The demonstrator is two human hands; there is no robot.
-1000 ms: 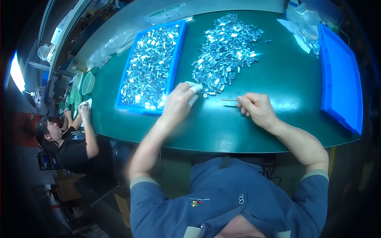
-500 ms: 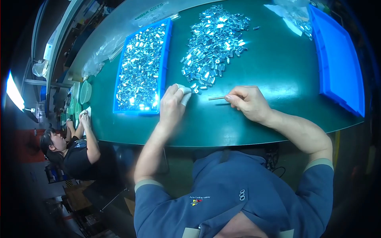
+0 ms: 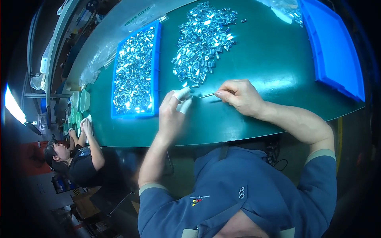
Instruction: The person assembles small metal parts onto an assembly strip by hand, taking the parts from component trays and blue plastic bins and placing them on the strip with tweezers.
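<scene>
My left hand has white finger cots on its thumb and forefinger. Between those tips sits a small shiny metal sleeve, partly hidden and hard to make out. In a pinch, my right hand holds a thin metal rod that points left, its tip close to the sleeve. Just beyond the left fingertips begins a loose pile of small shiny metal sleeves, spread on the green table. Left of my hand stands a blue tray full of similar small metal parts.
A blue tray lies at the right edge of the table. Clear plastic bags rest at the far left, and another bag with metal parts lies at the back right. A co-worker sits at the left beside green bowls.
The rod in my right hand has come closer to my left fingertips. The whole view has shifted slightly, with the table things appearing further left.
</scene>
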